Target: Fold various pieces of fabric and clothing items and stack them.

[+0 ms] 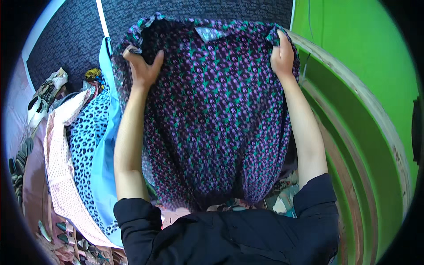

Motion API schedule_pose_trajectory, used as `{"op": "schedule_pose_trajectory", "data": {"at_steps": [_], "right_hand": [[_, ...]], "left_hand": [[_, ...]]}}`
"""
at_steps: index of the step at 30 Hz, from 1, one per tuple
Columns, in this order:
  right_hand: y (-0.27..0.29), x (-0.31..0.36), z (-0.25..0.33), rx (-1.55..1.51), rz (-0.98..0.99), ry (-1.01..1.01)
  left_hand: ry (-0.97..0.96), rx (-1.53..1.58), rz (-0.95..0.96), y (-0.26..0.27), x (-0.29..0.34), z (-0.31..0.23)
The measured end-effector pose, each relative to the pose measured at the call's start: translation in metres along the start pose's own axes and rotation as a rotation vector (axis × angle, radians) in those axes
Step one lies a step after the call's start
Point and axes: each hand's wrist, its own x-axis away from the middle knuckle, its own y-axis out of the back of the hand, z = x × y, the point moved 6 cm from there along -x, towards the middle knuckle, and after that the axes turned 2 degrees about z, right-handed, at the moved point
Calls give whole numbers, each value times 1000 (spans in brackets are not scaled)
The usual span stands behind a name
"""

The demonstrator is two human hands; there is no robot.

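A dark purple garment (216,101) with a small pink and green floral print hangs spread wide in front of me. My left hand (143,70) has the upper left part of it, some fingers tucked into the bunched cloth and the thumb standing apart. At the upper right corner, the fingers of my right hand (283,56) are closed round the bunched edge. A pale silvery patch (210,33) shows at the middle of the top edge. Long folds fall at both sides toward my chest. Whether it is a blouse or a dress, I cannot tell.
Left of the garment hang a light blue cloth (105,163), a blue leopard-print cloth (86,128) and a pale pink dotted cloth (66,176). Several shoes (20,161) line the far left. A bright green wall (357,48) with curved wooden edges (375,106) stands at right.
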Motion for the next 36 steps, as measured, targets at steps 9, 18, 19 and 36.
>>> {"op": "schedule_pose_trajectory", "data": {"at_steps": [9, 18, 19, 36], "right_hand": [[-79, 78, -56, -12, 84, -99], [-180, 264, -111, -322, 954, -824], [-175, 269, -120, -345, 987, -877], [156, 321, 2, 127, 936, -1292]], "left_hand": [[-94, -136, -53, -67, 72, 62], [748, -190, 905, -130, 214, 113], [751, -188, 916, -129, 222, 115], [666, -321, 858, 106, 242, -108]]}}
